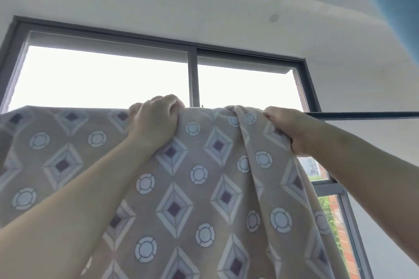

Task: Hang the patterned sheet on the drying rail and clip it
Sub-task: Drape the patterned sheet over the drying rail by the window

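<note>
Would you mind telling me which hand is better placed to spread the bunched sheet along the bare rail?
Probably the right hand: it grips the bunched sheet edge beside the bare rail.

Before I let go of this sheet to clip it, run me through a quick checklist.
1. Beige diamond-and-circle patterned sheet draped over the thin dark drying rail: ok.
2. Left hand grips the sheet's top: ok.
3. Right hand grips its right edge beside the bare rail: ok.
4. Top edge spread flat: not ok, bunched between the hands.
5. Far-side drop: cannot tell, hidden.
6. Clip in reach: cannot tell, none in view.
</note>
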### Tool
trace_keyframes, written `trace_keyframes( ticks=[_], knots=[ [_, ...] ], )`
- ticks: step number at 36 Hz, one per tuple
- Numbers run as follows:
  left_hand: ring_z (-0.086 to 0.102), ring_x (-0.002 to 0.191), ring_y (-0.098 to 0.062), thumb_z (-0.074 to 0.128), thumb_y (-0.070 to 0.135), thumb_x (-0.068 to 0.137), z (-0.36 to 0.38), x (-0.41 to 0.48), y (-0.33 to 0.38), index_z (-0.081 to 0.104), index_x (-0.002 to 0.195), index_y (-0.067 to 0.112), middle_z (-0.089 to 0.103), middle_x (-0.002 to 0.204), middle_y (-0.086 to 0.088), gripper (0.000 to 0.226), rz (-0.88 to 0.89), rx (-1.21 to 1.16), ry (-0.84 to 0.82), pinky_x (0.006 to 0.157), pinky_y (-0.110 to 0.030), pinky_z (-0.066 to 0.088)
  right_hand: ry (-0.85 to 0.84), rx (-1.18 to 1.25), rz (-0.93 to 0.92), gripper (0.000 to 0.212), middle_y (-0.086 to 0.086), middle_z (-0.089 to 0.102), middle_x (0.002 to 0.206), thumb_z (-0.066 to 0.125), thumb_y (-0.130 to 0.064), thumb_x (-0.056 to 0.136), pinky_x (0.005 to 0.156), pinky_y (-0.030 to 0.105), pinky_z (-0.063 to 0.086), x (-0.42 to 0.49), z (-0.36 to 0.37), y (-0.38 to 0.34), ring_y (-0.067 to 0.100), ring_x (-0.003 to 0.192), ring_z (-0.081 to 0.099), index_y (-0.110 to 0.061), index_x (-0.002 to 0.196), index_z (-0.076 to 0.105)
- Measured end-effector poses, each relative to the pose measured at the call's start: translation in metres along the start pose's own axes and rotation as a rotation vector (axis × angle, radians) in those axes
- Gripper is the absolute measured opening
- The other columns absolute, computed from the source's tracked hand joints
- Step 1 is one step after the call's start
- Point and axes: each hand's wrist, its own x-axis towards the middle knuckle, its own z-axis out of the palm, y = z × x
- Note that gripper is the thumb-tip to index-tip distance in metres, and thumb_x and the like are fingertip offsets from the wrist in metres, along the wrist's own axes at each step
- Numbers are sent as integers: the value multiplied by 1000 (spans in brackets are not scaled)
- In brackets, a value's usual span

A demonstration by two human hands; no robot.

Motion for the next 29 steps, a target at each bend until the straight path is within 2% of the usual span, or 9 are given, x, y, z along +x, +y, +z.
trace_keyframes(
  ticks=[4, 8, 10, 13, 17, 21, 25, 27, 29],
  knots=[
    [51, 91, -14, 38, 19, 96, -14, 5, 2, 64, 94, 20, 62, 91, 8, 26, -49, -122, -105, 87, -31, 36, 19, 61, -120, 36, 2, 37, 49, 47, -7, 87, 40, 18, 29, 2, 10, -25, 12, 41, 35, -14, 52, 40],
    [57, 91, -24, 29, 49, 96, -36, 9, 7, 58, 87, 20, 64, 94, -4, 42, -201, -400, -229, 89, -40, 43, 36, -16, -292, 38, -2, 39, 33, 50, -11, 90, 34, 16, 23, 4, 43, -47, 10, 28, 33, -12, 52, 47],
    [57, 91, -27, 26, 60, 91, -44, 11, 8, 53, 99, 18, 63, 100, -11, 50, -219, -426, -290, 87, -41, 42, -65, -81, -345, 46, 2, 44, 40, 46, -23, 94, 40, 17, 32, 5, 65, -56, 15, 36, 40, -11, 49, 47],
    [58, 86, -20, 37, 76, 76, -49, 11, 9, 50, 113, 19, 60, 94, -2, 70, -215, -377, -406, 81, -38, 45, -231, -145, -376, 47, 16, 56, 69, 35, -37, 93, 65, 28, 41, 1, 90, -70, 25, 61, 50, -10, 62, 57],
    [54, 82, -12, 60, 54, 77, -50, 5, 10, 51, 100, 20, 57, 90, 5, 42, -170, -222, -380, 68, -29, 44, -387, -169, -336, 55, 25, 66, 94, 29, -37, 86, 86, 39, 46, 0, 92, -77, 32, 83, 56, 1, 83, 69],
    [50, 67, -18, 51, 37, 86, -43, 0, 15, 49, 64, 19, 53, 65, 2, 28, -62, -53, -217, 56, -27, 34, -425, -206, -308, 65, 25, 64, 114, 39, -32, 65, 100, 46, 42, -1, 80, -72, 31, 89, 55, 10, 111, 60],
    [43, 59, -20, 43, 32, 92, -38, 5, 16, 40, 51, 16, 44, 53, 0, 44, -49, -77, -172, 58, -29, 33, -111, -417, -630, 24, 6, 65, 81, 44, -5, 79, 65, 27, 48, -7, 66, -54, 17, 72, 55, -7, 81, 68],
    [45, 64, -24, 41, 32, 94, -36, 7, 14, 40, 51, 15, 46, 55, -1, 46, -74, -91, -130, 64, -31, 36, 203, -530, -825, 19, 0, 60, 77, 46, 0, 82, 63, 23, 45, -7, 57, -38, 15, 73, 55, -13, 79, 60],
    [47, 71, -28, 38, 31, 96, -33, 10, 11, 40, 52, 13, 47, 58, -3, 47, -112, -72, -70, 69, -33, 36, 485, -462, -814, 15, -2, 55, 76, 45, 3, 83, 65, 24, 45, -7, 46, -18, 17, 75, 53, -11, 83, 52]
  ],
)
